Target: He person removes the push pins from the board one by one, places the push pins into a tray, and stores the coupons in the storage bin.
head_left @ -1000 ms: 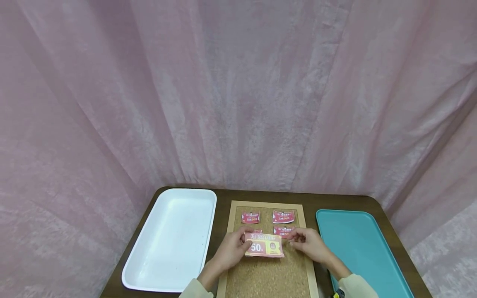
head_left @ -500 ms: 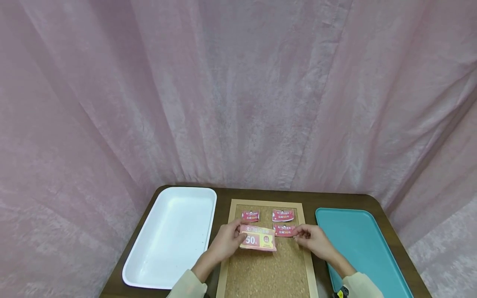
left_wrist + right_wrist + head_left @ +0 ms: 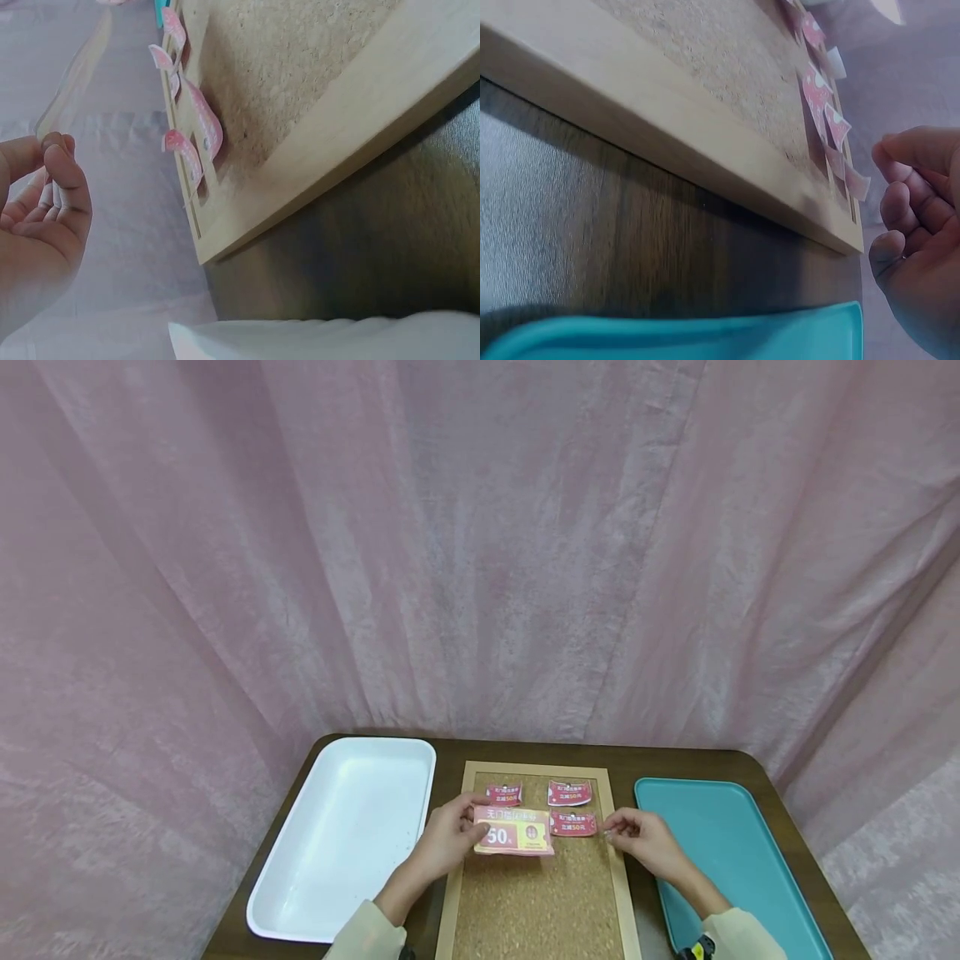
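Note:
My left hand (image 3: pixel 445 837) pinches a pink and yellow paper coupon (image 3: pixel 517 832) marked 50 between thumb and fingers. Held above the corkboard (image 3: pixel 540 902), the coupon bends slightly in the left wrist view. Red coupons are fixed to the board's upper part: one at top left (image 3: pixel 504 795), one at top right (image 3: pixel 569 792), and one below that (image 3: pixel 573 824). Another, lower left, is hidden behind the held coupon in the head view. My right hand (image 3: pixel 645 843), over the board's right frame, has thumb and forefinger tips together, with a small pale speck showing at them.
A deep white tray (image 3: pixel 345 843) stands left of the corkboard and a flat teal tray (image 3: pixel 735 852) stands right of it. All rest on a dark wooden table (image 3: pixel 675 764). A pink curtain (image 3: pixel 480 552) hangs close behind.
My left hand has moved left and a little up with the coupon, uncovering the red coupon at middle right. My right hand has shifted right and slightly up, away from that coupon.

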`<state>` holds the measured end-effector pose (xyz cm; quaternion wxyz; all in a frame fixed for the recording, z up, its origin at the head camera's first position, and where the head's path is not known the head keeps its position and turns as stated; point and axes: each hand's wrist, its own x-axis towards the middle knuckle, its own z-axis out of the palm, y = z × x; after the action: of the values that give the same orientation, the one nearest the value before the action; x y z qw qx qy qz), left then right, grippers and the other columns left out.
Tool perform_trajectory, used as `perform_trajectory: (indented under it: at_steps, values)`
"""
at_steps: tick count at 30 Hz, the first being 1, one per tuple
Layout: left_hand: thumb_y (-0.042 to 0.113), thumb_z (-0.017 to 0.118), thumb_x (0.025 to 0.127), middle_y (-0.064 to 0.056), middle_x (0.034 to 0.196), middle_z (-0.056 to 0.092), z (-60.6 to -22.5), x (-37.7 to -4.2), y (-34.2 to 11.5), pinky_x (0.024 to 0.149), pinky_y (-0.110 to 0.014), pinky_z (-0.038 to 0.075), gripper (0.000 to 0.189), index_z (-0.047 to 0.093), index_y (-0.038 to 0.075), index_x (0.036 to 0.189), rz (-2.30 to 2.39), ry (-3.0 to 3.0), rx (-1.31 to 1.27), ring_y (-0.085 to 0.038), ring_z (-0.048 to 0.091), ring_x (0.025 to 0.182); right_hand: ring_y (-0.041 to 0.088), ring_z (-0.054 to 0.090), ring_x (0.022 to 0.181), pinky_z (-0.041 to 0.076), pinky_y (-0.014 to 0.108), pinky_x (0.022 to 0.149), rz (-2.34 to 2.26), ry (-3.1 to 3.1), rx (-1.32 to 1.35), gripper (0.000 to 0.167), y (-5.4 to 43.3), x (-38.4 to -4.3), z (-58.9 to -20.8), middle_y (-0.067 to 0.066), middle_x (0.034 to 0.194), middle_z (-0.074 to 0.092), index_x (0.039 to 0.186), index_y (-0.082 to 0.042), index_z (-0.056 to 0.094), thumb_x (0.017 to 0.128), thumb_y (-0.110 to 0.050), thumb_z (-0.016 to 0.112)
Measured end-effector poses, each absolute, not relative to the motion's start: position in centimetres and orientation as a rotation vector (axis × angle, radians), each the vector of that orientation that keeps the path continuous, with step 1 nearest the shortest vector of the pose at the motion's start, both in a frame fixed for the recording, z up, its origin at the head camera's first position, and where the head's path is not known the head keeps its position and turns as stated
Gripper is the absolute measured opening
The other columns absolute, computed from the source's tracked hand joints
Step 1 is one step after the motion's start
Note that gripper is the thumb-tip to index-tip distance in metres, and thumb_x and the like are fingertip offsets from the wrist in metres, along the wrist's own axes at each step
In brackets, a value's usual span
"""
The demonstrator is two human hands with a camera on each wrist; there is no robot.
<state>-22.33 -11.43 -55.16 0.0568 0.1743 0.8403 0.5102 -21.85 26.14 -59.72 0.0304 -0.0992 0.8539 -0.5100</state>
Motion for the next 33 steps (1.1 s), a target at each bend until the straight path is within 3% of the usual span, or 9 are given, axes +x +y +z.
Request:
perform_trajectory:
  at_steps: [7,17,33]
  values:
    - [0.002,0.069,0.099,-0.001,0.084,0.062,-54.6,-23.1,-12.7,0.048,-0.018,0.04,0.036,0.064,0.004,0.135,1.57,2.544,0.56,-0.002,0.047,0.056,0.006,0.058,0.076,0.051,0.025,0.066,-1.566,2.673,-0.271,0.01,27.0,-21.5,-59.8,0.003,0.087,0.07,0.101,0.002,0.074,0.091,0.001,0.074]
    - [0.0,0.069,0.098,-0.006,0.086,0.066,-53.9,-23.7,-14.5,0.049,-0.022,0.049,0.039,0.063,0.002,0.136,1.62,2.529,0.447,-0.008,0.058,0.059,0.005,0.059,0.076,0.051,0.024,0.066,-1.582,2.705,-0.257,0.012,29.1,-20.6,-59.2,0.004,0.086,0.071,0.102,0.006,0.073,0.091,0.002,0.075]
    - [-0.002,0.071,0.095,-0.006,0.084,0.068,-54.4,-24.1,-17.7,0.047,-0.023,0.048,0.039,0.066,0.007,0.133,1.619,2.593,0.303,-0.013,0.058,0.057,0.004,0.06,0.077,0.05,0.025,0.067,-1.531,2.788,-0.289,0.009,31.7,-20.3,-59.7,0.002,0.086,0.071,0.1,0.002,0.074,0.091,0.003,0.075]
